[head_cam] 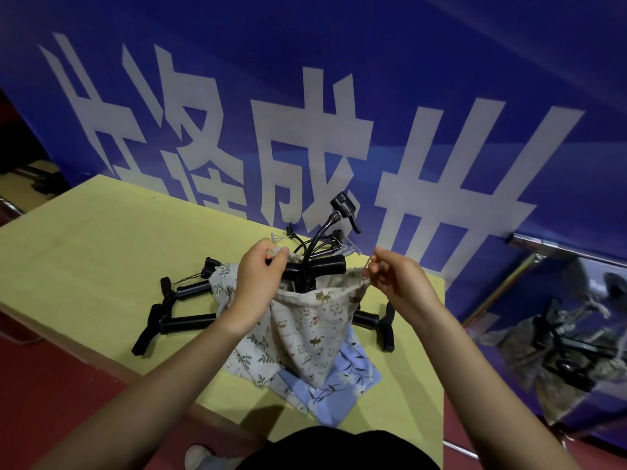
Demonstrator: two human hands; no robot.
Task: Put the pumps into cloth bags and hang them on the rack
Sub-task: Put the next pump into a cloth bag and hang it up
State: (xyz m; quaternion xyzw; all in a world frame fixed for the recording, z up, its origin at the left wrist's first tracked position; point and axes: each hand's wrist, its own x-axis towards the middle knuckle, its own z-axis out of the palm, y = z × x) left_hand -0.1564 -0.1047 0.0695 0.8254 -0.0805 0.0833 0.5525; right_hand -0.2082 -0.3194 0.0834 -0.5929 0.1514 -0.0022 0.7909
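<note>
the cat-print bag (315,330) is held up over the yellow table (84,239), and a black pump (314,271) stands inside it. the pump's t-shaped handle and its bent hose (325,225) stick out of the bag's mouth. the mouth is not pulled closed yet.

the left edge of the mouth is pinched by the left hand (258,279), with the fingers curled tight on the cloth. a thin string (366,266) at the right edge is pinched by the right hand (395,278).

a few things could go wrong here. if the string is pulled now, the mouth could be caught on the wide handle and the hose, so the bag may not be shut all the way. if one pinch is let go, the bag could be tipped and the pump could be dropped on the table. the thin string could also be slipped from the fingers.

more bags are lying flat on the table under the held one: a leaf-print bag (244,357) on the left and a blue bag (342,385) nearer. nothing can be seen inside them. other black pumps (183,320) are lying on the table to the left, and one more (373,320) to the right, not in any bag yet. no rack is seen clearly.
</note>
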